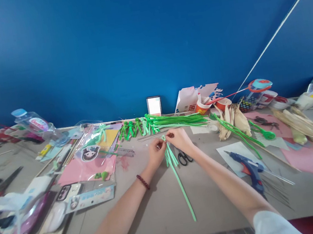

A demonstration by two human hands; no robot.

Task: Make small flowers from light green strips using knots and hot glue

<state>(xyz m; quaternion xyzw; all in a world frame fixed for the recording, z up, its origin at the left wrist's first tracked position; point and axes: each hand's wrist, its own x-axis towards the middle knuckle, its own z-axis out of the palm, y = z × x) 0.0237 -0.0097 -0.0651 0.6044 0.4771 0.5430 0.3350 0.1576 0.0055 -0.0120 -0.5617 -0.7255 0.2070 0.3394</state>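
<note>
Between my hands is a bundle of light green pipe cleaners, pinched near its upper end, with one long strand hanging down toward the table's front. My left hand is closed on the bundle from the left, its fingertips together. My right hand pinches the top of the same bundle from the right. Black-handled scissors lie just below my right hand, partly hidden by the wrist. Beyond my hands lie long green pipe cleaners and several short twisted green pipe-cleaner pieces.
A blue glue gun rests on white paper at right, near work gloves. At left are a plastic bag on pink paper, a phone and a bottle. Red cups stand by the blue wall.
</note>
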